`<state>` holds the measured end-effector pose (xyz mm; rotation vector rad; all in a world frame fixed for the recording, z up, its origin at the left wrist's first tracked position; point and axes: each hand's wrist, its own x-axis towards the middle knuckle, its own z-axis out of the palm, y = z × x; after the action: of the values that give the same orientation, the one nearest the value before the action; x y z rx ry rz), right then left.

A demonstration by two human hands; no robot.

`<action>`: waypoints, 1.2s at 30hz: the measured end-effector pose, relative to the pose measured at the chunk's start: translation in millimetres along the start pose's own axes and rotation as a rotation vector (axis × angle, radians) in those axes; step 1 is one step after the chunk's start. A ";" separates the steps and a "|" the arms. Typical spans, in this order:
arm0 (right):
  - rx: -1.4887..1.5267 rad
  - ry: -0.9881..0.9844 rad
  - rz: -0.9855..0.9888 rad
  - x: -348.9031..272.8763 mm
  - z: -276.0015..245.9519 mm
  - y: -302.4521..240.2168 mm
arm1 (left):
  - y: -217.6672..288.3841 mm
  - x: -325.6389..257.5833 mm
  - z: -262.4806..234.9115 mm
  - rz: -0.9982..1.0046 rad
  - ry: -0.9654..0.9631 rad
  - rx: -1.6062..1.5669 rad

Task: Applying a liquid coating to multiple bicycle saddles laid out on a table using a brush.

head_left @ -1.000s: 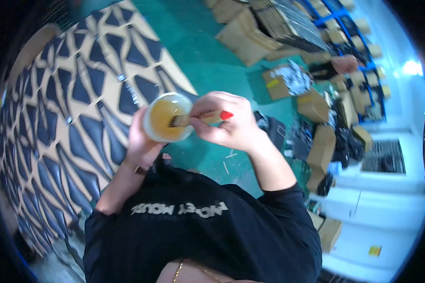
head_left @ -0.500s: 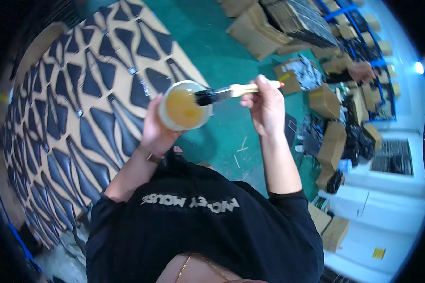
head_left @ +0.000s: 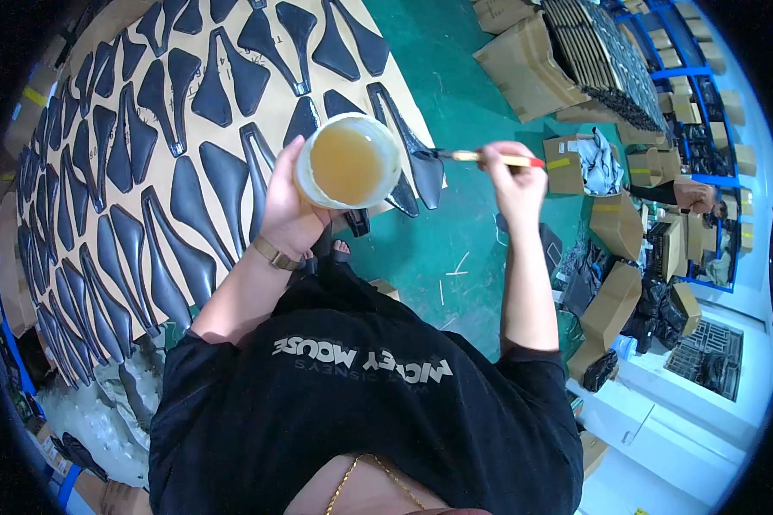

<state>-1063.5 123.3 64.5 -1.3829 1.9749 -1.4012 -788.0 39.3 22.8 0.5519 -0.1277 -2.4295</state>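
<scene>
1. Far left, a big sheet of brown cardboard (head_left: pixel 258 112) lies on the floor, packed with rows of black, pointed leather-like cut pieces (head_left: pixel 206 180). Only thin strips of cardboard show between them, so there is hardly any free room on it. Its left edge curves off into shadow, and I cannot tell what lies beyond.
2. At the sheet's lower left corner sits a heap of clear plastic wrapping (head_left: pixel 86 421), just beside the last row of pieces.
3. The left hand (head_left: pixel 288 210) is wrapped around the side of a round white tub (head_left: pixel 349 161) of amber glue, fingers curled firmly on its wall and a watch strap on the wrist. The tub hangs upright over the cardboard's right edge, above the pieces there.
4. Below the tub a foot in a black sandal (head_left: pixel 342 249) stands right at the cardboard's border.
5. Right of the tub, a brush (head_left: pixel 477 157) with a pale handle and red end lies nearly level, its dark bristles just beside one black piece at the sheet's edge. The right hand (head_left: pixel 517 176) pinches the handle, fingers closed tight around it.
6. Under that hand the green floor (head_left: pixel 438 249) is the one open stretch, with a few pale scraps on it.
7. Further right, brown cardboard boxes (head_left: pixel 614 300) and black bags crowd the floor up to blue shelving (head_left: pixel 704 94), where another person's arm (head_left: pixel 691 196) reaches among the boxes.
</scene>
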 end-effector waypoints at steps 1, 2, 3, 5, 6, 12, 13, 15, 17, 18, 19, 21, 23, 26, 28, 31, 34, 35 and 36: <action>-0.086 -0.019 -0.003 2.1 9.7 4.1 | 1.9 0.2 -1.5 0.035 0.027 -0.047; -0.239 -0.043 -0.061 1.0 13.3 3.8 | 4.9 -1.7 -5.1 0.022 -0.050 -0.044; -0.239 -0.047 -0.056 -2.3 9.0 3.8 | 6.1 -2.4 -7.4 0.020 -0.045 -0.046; -0.378 -0.249 -0.005 -6.3 -3.8 7.2 | 8.9 -3.8 -13.7 0.051 -0.055 -0.050; -0.340 -0.258 0.003 -5.9 -8.1 6.5 | 10.1 -5.0 -14.4 0.056 -0.047 -0.054; -0.224 -0.087 -0.076 4.9 28.9 -1.5 | 6.9 3.1 -12.3 0.036 -0.143 -0.112; -0.287 -0.107 -0.148 4.9 33.6 -0.4 | 7.7 2.8 -5.8 0.026 -0.118 -0.143; -0.275 -0.257 -0.353 -0.9 26.9 2.8 | 8.6 3.6 -14.2 0.097 -0.128 -0.064; -0.261 -0.455 -0.273 -11.0 7.1 -4.7 | 12.3 -2.1 -19.3 0.073 -0.138 -0.039; -0.303 -0.499 -0.191 -15.1 -1.5 -16.6 | 14.8 -4.3 -23.2 0.066 -0.115 -0.022; -0.319 -0.475 -0.185 -16.3 -4.9 -20.2 | 16.4 -6.3 -24.5 0.060 -0.089 0.000; -0.284 -0.261 -0.204 -16.1 -4.5 -23.6 | 12.5 -3.1 -22.3 0.040 -0.090 0.017; -0.223 -0.166 -0.214 -16.9 0.9 -16.1 | 11.0 0.1 -19.2 0.029 -0.085 0.043; -0.320 -0.408 -0.271 -25.5 -6.9 -11.6 | 8.3 -0.8 -11.6 0.059 -0.007 0.081; -0.364 -0.406 -0.204 -29.5 -24.0 -18.7 | 10.3 -2.7 -11.0 0.057 -0.043 0.085; -0.192 -0.225 -0.047 -28.3 -32.5 -13.3 | 9.6 -3.4 -5.4 0.048 -0.076 0.085; -0.184 -0.121 0.058 -19.4 -26.0 -18.4 | 9.5 -2.9 -1.6 0.050 -0.028 0.105; -0.154 -0.081 0.092 -15.5 -18.7 -17.7 | 9.2 -2.6 -0.3 0.050 -0.017 0.112; -0.123 -0.043 0.127 -12.3 -13.4 -15.4 | 8.7 -1.7 1.0 0.051 -0.005 0.120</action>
<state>-1059.8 140.2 80.8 -1.3013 2.1121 -1.2029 -782.3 33.4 26.3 0.5890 -0.2875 -2.3848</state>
